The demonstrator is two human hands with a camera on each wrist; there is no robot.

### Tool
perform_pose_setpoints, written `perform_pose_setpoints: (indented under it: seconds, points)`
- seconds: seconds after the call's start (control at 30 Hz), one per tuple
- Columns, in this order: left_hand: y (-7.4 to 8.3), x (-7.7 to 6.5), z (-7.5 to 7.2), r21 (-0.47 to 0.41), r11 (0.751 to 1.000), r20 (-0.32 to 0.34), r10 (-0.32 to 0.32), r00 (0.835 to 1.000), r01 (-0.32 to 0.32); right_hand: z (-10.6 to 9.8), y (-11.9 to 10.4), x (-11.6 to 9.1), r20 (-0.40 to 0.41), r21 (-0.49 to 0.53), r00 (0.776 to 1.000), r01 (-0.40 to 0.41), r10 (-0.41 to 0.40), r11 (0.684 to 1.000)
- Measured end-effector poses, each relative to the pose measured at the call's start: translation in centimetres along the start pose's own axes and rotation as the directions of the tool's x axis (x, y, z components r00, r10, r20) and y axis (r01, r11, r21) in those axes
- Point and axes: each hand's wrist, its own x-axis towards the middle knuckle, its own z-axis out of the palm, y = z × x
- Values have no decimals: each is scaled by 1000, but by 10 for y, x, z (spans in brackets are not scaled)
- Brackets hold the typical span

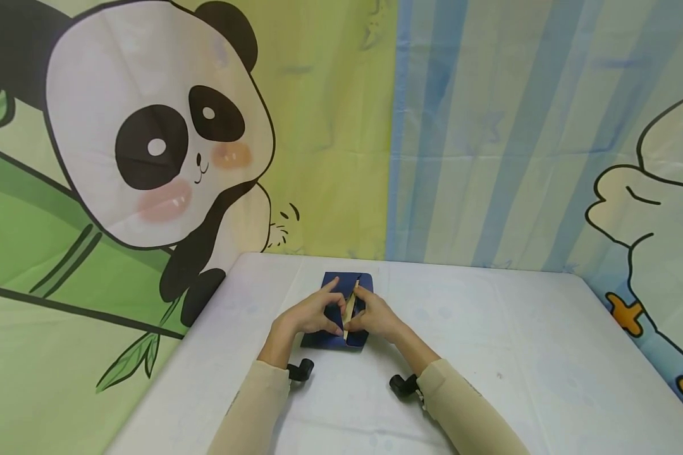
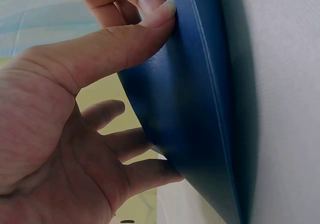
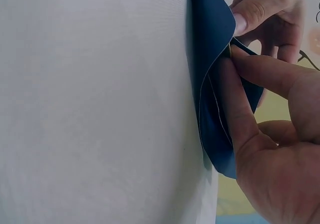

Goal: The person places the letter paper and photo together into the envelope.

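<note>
A flat, dark blue folded cover, smooth like a notebook cover, lies on the white table. A narrow cream strip shows at its raised part, between the two hands. My left hand pinches the raised blue edge with thumb and index finger; its other fingers spread behind the cover. From the other side my right hand pinches the same part. In the right wrist view, its fingers reach into the gap between the blue layers, and the fingertips of both hands come close together there. What lies deeper inside is hidden.
The white table spreads out around the cover. Behind it hangs a printed cloth with a panda and blue stripes. A small black camera mount sits at the left wrist, another mount at the right.
</note>
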Motion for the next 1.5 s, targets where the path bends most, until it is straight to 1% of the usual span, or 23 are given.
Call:
perform_pose_setpoints:
  seconds: [0.43, 0.67, 0.73, 0.83, 0.9, 1.0, 1.23, 1.5]
  points:
    - [1, 0, 0, -7, 1000, 2, 1, 1000, -1, 2, 2, 2, -19, 11, 1000, -24, 25, 1000]
    - [1, 0, 0, -15, 1000, -1, 0, 1000, 0, 4, 1, 1, -89, -85, 996, -39, 31, 996]
    - [2, 0, 0, -14, 1000, 0, -4, 1000, 4, 5, 1, 1, -87, -78, 996, -41, 34, 996]
    - [2, -1, 0, -11, 1000, 2, -10, 1000, 10, 6, 1, 2, -67, -32, 997, -46, 44, 998]
    - [2, -1, 0, -8, 1000, 3, -12, 1000, 12, 7, 1, 2, -57, -2, 997, -44, 43, 999]
    - [2, -1, 0, -9, 1000, 4, -14, 1000, 14, 8, 2, 3, -54, 16, 998, -33, 34, 999]
    - [2, -2, -1, -19, 1000, 9, -5, 1000, 5, 10, 1, 2, -73, -3, 997, 2, -2, 1000]
    - [1, -1, -1, -9, 1000, 7, -1, 1000, 1, 10, 4, 4, -89, -13, 996, 11, -12, 1000]
